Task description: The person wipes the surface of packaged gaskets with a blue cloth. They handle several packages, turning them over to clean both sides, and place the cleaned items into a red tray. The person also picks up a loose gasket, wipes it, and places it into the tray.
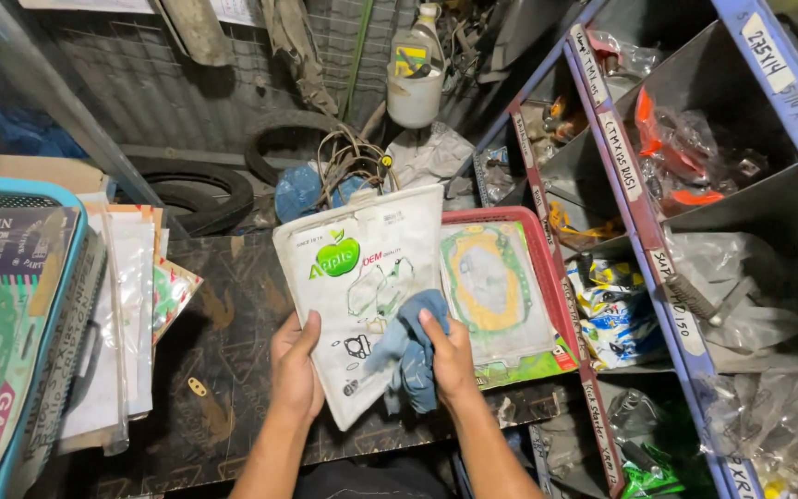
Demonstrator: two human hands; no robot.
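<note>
Gripping white packet (362, 277), blue rag (408, 356) hiding contents (gaskets, perhaps), forearms cropped.

A cramped, dimly lit workshop corner: dark, stained counter (233, 370) w/ worn surface, backed by a corrugated metal wall (140, 83). Old tyres (198, 196) & tangled cables (348, 157) lie at the wall's foot, a white plastic jug (415, 79) above. At right, blue-framed metal shelving (658, 249) w/ hand-labelled bins of bagged parts. At left, a turquoise basket (48, 296) stuffed w/ packets.
</note>
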